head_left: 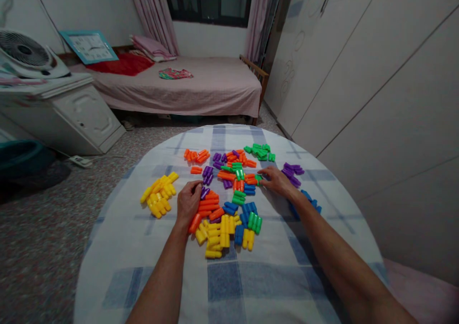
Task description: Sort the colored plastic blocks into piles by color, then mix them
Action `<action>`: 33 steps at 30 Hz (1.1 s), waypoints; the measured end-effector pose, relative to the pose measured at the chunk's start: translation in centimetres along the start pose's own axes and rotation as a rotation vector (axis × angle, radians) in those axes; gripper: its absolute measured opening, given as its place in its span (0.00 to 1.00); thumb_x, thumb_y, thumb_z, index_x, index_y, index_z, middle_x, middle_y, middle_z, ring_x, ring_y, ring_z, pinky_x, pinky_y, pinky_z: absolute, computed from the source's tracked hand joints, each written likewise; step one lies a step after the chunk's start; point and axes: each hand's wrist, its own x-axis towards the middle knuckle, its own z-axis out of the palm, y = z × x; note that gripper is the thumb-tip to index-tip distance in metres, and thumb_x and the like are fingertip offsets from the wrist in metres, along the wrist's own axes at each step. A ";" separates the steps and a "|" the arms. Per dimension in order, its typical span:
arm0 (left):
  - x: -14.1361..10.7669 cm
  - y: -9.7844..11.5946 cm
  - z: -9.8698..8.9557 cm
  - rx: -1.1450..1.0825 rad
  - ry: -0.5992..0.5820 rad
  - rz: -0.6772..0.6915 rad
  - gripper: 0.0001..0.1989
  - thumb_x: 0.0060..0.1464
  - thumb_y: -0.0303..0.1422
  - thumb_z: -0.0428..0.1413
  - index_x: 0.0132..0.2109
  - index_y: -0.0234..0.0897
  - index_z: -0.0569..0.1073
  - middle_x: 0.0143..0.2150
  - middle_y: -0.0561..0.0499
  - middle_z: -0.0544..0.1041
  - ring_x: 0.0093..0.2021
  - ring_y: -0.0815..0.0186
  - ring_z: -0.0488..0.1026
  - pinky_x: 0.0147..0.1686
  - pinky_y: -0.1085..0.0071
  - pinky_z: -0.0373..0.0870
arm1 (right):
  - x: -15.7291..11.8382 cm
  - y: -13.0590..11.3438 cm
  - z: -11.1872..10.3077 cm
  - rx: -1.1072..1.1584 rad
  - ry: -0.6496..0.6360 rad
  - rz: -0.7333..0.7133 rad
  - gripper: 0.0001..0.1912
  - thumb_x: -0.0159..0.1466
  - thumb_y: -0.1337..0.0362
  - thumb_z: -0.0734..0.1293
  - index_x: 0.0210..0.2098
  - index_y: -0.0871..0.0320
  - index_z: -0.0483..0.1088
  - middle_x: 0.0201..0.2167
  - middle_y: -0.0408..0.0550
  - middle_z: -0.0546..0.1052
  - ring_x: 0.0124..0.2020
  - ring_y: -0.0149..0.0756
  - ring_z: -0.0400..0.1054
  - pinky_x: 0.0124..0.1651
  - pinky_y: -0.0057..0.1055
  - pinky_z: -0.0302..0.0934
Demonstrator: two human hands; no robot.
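Note:
A round table under a blue-and-white checked cloth (pixel 287 285) carries a loose spread of ridged plastic interlocking blocks, roughly sorted by colour. My left hand (pixel 188 202) rests in the middle of the spread, its curled fingers against a purple block (pixel 204 192) and orange blocks (pixel 208 205). Whether it grips anything, I cannot tell. My right hand (pixel 277 181) reaches in from the right with fingers extended, their tips next to a small green block (pixel 257 177). Yellow blocks (pixel 158 195) lie left of the spread. Purple blocks (pixel 292 173) and blue blocks (pixel 304 202) lie beyond my right hand.
Beyond the table stand a bed with a pink sheet (pixel 201 92) and a white cabinet (pixel 84 116) bearing a fan (pixel 27 53). Tall white wardrobe doors (pixel 373 80) line the right side. A power strip (pixel 81 162) lies on the speckled floor.

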 end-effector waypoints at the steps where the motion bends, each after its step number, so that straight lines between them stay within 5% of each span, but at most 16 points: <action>1: 0.0 0.0 0.0 0.001 -0.001 -0.002 0.16 0.54 0.39 0.51 0.43 0.35 0.78 0.41 0.47 0.79 0.42 0.62 0.74 0.45 0.67 0.69 | -0.4 0.0 0.4 -0.005 -0.001 -0.005 0.17 0.60 0.64 0.67 0.49 0.60 0.73 0.42 0.52 0.74 0.41 0.37 0.68 0.44 0.30 0.60; 13: 0.1 -0.1 0.1 -0.004 -0.001 0.005 0.16 0.55 0.39 0.50 0.42 0.36 0.78 0.40 0.47 0.79 0.42 0.62 0.74 0.45 0.66 0.69 | 0.8 0.3 0.0 0.153 -0.007 0.209 0.09 0.54 0.66 0.68 0.35 0.59 0.72 0.29 0.43 0.75 0.29 0.31 0.67 0.32 0.25 0.58; 23: 0.0 0.3 0.0 0.000 -0.003 0.008 0.15 0.55 0.39 0.51 0.42 0.36 0.77 0.40 0.47 0.79 0.42 0.62 0.74 0.45 0.66 0.69 | 8.7 -0.7 -1.6 0.049 0.288 0.300 0.13 0.57 0.69 0.65 0.42 0.60 0.73 0.40 0.50 0.77 0.40 0.37 0.71 0.45 0.31 0.62; 27: 0.0 0.2 0.0 -0.002 -0.001 0.000 0.15 0.55 0.38 0.51 0.42 0.37 0.77 0.40 0.48 0.79 0.42 0.62 0.74 0.45 0.66 0.69 | 8.9 -2.2 -0.9 -0.035 0.380 0.264 0.17 0.59 0.68 0.64 0.49 0.61 0.70 0.48 0.56 0.72 0.46 0.40 0.69 0.47 0.33 0.62; 33: 0.0 0.1 0.0 -0.007 -0.008 0.004 0.15 0.55 0.38 0.50 0.43 0.37 0.77 0.41 0.48 0.79 0.43 0.62 0.74 0.46 0.67 0.69 | 4.9 -6.1 1.4 0.008 0.090 0.012 0.13 0.62 0.58 0.64 0.44 0.58 0.71 0.39 0.50 0.76 0.40 0.38 0.69 0.41 0.31 0.61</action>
